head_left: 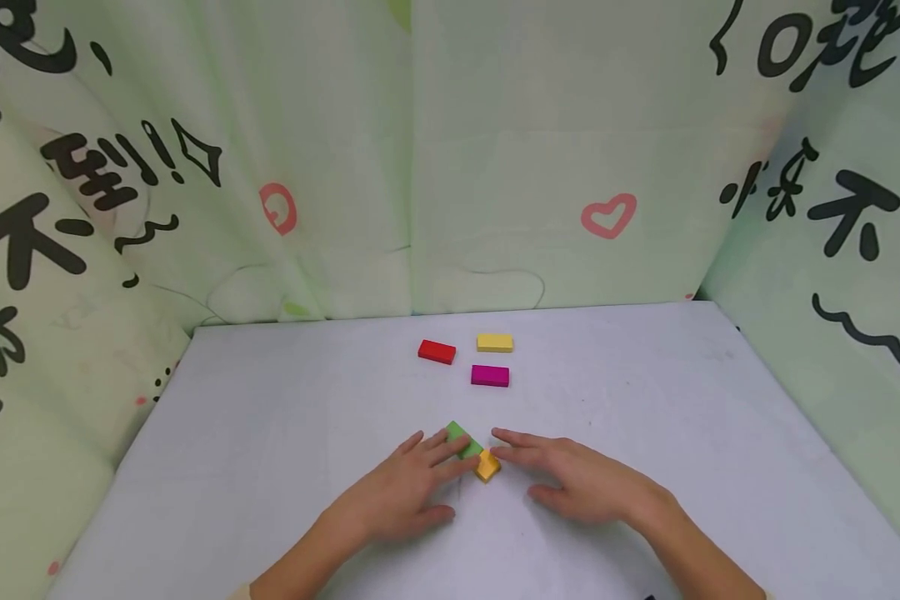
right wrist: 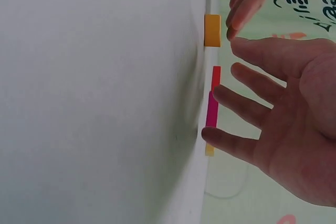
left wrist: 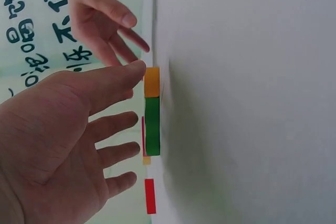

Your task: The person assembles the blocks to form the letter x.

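A green block (head_left: pixel 463 439) and an orange block (head_left: pixel 487 465) lie end to end on the white table (head_left: pixel 270 433), near its front middle. My left hand (head_left: pixel 420 467) lies just left of them with its fingers straight and spread, the fingertips at the green block. My right hand (head_left: pixel 547 467) is just right of them, fingers straight, its index tip beside the orange block. In the left wrist view the thumb (left wrist: pixel 126 74) reaches toward the orange block (left wrist: pixel 151 82), with the green block (left wrist: pixel 152 127) beyond it. The right wrist view shows the orange block (right wrist: pixel 212 30) past my spread fingers (right wrist: pixel 247 85). Neither hand holds anything.
Further back on the table lie a red block (head_left: pixel 437 351), a yellow block (head_left: pixel 494 342) and a magenta block (head_left: pixel 490 376). Pale green printed curtains (head_left: pixel 495 167) close off the table at the back and on both sides.
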Demonstrator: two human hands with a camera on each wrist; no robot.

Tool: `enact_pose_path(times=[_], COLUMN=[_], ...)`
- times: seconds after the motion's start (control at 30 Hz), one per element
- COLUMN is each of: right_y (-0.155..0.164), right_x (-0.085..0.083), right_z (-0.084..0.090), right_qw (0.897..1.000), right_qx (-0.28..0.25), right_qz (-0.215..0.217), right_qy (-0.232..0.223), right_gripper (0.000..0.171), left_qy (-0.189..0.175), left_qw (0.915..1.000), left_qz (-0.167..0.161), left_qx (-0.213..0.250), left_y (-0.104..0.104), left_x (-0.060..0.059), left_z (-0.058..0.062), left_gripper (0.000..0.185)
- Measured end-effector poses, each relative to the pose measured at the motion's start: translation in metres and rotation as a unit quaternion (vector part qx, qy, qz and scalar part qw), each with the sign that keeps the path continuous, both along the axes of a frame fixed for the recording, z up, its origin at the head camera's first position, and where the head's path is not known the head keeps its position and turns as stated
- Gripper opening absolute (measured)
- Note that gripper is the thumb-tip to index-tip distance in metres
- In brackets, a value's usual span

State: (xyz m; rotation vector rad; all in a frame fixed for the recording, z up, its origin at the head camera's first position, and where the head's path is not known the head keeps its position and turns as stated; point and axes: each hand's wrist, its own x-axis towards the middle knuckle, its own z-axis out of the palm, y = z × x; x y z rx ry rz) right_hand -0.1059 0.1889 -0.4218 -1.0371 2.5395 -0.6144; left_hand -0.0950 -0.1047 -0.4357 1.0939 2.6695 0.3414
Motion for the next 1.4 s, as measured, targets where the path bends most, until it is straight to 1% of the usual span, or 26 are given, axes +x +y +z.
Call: enact_pose_path(times=[0.13,0.3,0.4,0.5,0.6,0.8,0.87,0.97,1.1,1.23,1.4], right_y=[0.001,0.002,0.002,0.002,0.002,0.003,0.004,0.004,0.004,0.005,0.005], right_x=[-0.004,-0.008,-0.011,-0.012,-0.013,-0.015,-0.016,-0.018,-0.020,-0.023,-0.028], right_z=[0.001,0.000,-0.001,-0.001,0.001,0.002,0.002,0.001,0.002,0.002,0.001], right_qw=[1.000,1.000,1.000,1.000,1.000,1.000,1.000,1.000,1.000,1.000,1.000], right_qx=[0.003,-0.002,0.000,0.001,-0.001,-0.003,-0.003,-0.006,-0.011,-0.013,-0.013], right_qz=[-0.007,-0.012,-0.013,-0.014,-0.014,-0.011,-0.011,-0.011,-0.014,-0.015,-0.015], right_qy=[0.007,0.007,0.005,0.008,0.011,0.010,0.011,0.012,0.011,0.015,0.017], right_gripper=[0.060,0.059,0.058,0.058,0.057,0.057,0.057,0.057,0.057,0.057,0.056], left_qy=[0.006,0.020,0.021,0.021,0.025,0.061,0.067,0.062,0.042,0.025,0.018], left_qw=[0.9998,0.9984,0.9973,0.9968,0.9970,0.9964,0.9961,0.9962,0.9968,0.9974,0.9977], left_qz=[0.017,0.046,0.064,0.074,0.073,0.058,0.055,0.054,0.057,0.058,0.058], left_qx=[0.004,0.026,0.029,0.021,0.007,-0.011,-0.017,-0.029,-0.038,-0.036,-0.029], left_y=[0.004,0.009,0.012,0.015,0.017,0.019,0.019,0.019,0.020,0.019,0.018], left_x=[0.004,0.010,0.014,0.016,0.018,0.020,0.020,0.020,0.020,0.019,0.019], left_z=[-0.003,-0.007,-0.009,-0.011,-0.012,-0.015,-0.016,-0.015,-0.014,-0.012,-0.012], left_gripper=[0.068,0.066,0.066,0.068,0.069,0.069,0.069,0.070,0.073,0.075,0.075])
